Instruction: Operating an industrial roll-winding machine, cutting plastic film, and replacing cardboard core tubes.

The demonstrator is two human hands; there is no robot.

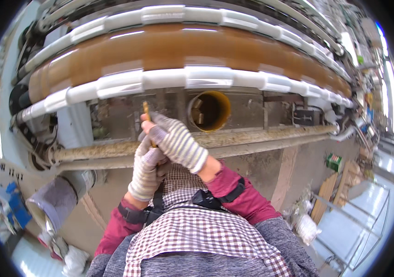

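Both of my hands wear striped knit gloves and meet in front of the apron. A thin yellow-orange stick-like tool point(146, 111) pokes up past the fingers, and its exact kind is not clear. My right hand point(178, 141) is closed around it, bare fingertips against its upper part. Below and to the left, my left hand point(144, 171) is closed at its lower part, its fingers partly hidden by the right hand. Beyond them runs a machine with a wide brown roll point(169, 48), which lies between white rollers point(164, 79) wrapped in glossy bands. My hands touch neither.
A yellow-rimmed round bin point(225, 111) with small brown pieces inside stands under the rollers. A stained horizontal bar point(261, 134) crosses in front of me. At left is a grey-covered cylinder point(55, 201); at right are a green box point(333, 161) and wooden boards point(323, 196).
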